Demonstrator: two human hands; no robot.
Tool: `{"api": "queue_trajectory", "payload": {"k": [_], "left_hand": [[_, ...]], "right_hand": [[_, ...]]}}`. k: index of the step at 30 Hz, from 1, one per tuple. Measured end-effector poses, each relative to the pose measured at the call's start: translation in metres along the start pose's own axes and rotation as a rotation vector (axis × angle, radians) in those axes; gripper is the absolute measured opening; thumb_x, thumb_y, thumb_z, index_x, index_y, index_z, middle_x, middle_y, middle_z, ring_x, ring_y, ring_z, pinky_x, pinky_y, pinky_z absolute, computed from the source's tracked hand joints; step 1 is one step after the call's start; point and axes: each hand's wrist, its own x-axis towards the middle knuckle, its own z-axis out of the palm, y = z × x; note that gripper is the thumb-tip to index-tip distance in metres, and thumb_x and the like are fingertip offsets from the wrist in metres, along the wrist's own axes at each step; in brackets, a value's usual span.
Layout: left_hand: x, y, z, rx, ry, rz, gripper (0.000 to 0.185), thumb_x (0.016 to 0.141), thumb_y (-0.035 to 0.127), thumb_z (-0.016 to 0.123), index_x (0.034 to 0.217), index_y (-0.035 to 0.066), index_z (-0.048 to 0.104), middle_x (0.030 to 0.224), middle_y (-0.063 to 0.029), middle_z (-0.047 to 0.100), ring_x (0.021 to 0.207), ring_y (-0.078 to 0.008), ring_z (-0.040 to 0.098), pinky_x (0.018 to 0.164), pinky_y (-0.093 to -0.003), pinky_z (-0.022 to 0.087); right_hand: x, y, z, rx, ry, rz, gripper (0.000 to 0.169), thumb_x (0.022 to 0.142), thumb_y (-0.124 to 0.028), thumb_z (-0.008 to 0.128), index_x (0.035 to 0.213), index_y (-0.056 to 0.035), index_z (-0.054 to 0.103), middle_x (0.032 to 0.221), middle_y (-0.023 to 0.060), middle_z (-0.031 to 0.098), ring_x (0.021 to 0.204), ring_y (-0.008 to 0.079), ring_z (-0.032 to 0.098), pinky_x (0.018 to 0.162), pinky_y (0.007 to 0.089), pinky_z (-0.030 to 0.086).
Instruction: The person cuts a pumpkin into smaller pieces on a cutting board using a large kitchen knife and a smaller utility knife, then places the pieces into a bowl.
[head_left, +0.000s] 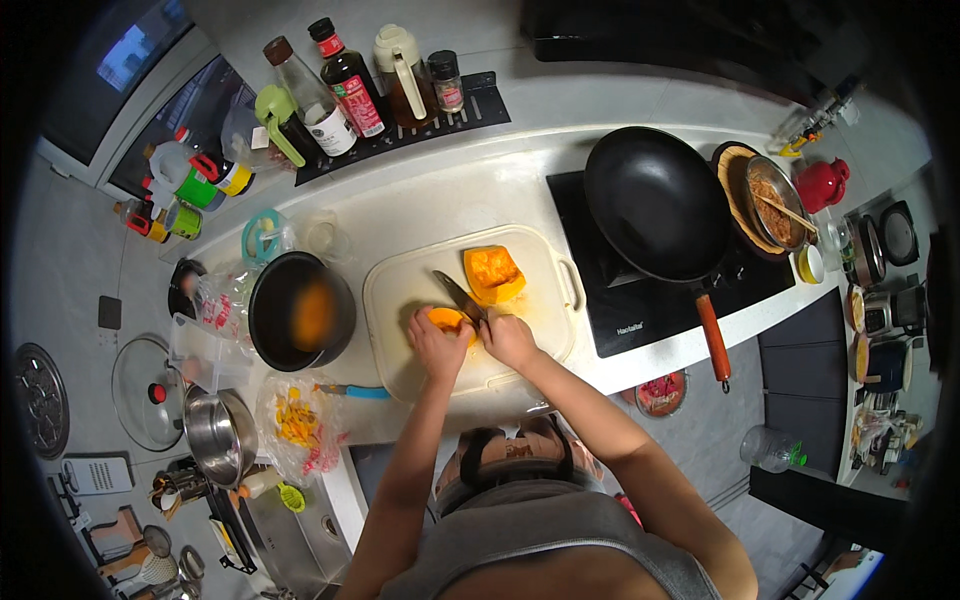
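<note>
My left hand (437, 343) grips a small piece of pumpkin (448, 319) against the cream plastic cutting board (397, 300). In my right hand (510, 341) is a kitchen knife (454, 291), its handle hidden by my fingers. The blade points up and to the left, beside the held piece; whether it touches the flesh I cannot tell. A larger pumpkin chunk (493, 271) rests on the board just beyond the blade, with its hollowed orange flesh showing. Orange bits are scattered around it.
Left of the board stands a black pot (259, 315) with blurred orange contents. A plastic bag of peelings (296, 420) and a blue-handled peeler or knife (366, 392) lie near the counter's front. Rightward, a black wok (660, 202) sits on the cooktop (622, 330), its wooden handle (712, 337) jutting past the edge.
</note>
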Motion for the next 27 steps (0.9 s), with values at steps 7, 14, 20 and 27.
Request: {"api": "queue_trajectory", "payload": {"k": [7, 14, 20, 27], "left_hand": [[-0.006, -0.007, 0.007, -0.074, -0.043, -0.012, 0.064, 0.063, 0.017, 0.070, 0.115, -0.003, 0.039, 0.120, -0.0225, 0.039, 0.108, -0.0373, 0.043, 0.090, -0.0408, 0.038], [-0.017, -0.016, 0.009, -0.231, -0.088, -0.029, 0.066, 0.066, 0.014, 0.069, 0.121, -0.002, 0.036, 0.126, -0.0247, 0.034, 0.112, -0.0396, 0.040, 0.093, -0.0419, 0.036], [-0.022, -0.018, 0.003, -0.323, -0.032, -0.011, 0.067, 0.068, 0.009, 0.069, 0.125, -0.001, 0.036, 0.127, -0.0169, 0.035, 0.086, -0.0238, 0.051, 0.074, -0.0316, 0.047], [-0.035, -0.022, -0.006, -0.617, -0.102, -0.221, 0.071, 0.074, 0.000, 0.061, 0.135, 0.005, 0.025, 0.130, -0.0159, 0.032, 0.089, -0.0193, 0.055, 0.071, -0.0269, 0.050]], "right_hand": [[-0.017, -0.019, -0.002, 0.062, 0.001, 0.091, 0.020, 0.079, -0.016, 0.052, 0.083, 0.0036, 0.050, 0.060, 0.0236, 0.057, 0.058, 0.0386, 0.058, 0.054, 0.0454, 0.048], [-0.051, -0.034, -0.020, -0.114, -0.155, 0.121, 0.018, 0.077, -0.015, 0.052, 0.081, 0.0031, 0.051, 0.060, 0.0219, 0.058, 0.057, 0.0365, 0.060, 0.054, 0.0426, 0.049], [-0.027, 0.004, 0.024, -0.050, -0.033, 0.170, 0.021, 0.079, -0.016, 0.051, 0.080, 0.0046, 0.051, 0.063, 0.0252, 0.057, 0.058, 0.0387, 0.059, 0.055, 0.0451, 0.048], [-0.033, 0.012, -0.001, 0.138, 0.002, 0.165, 0.019, 0.079, -0.015, 0.052, 0.079, 0.0047, 0.050, 0.061, 0.0266, 0.055, 0.059, 0.0416, 0.057, 0.056, 0.0475, 0.047]]}}
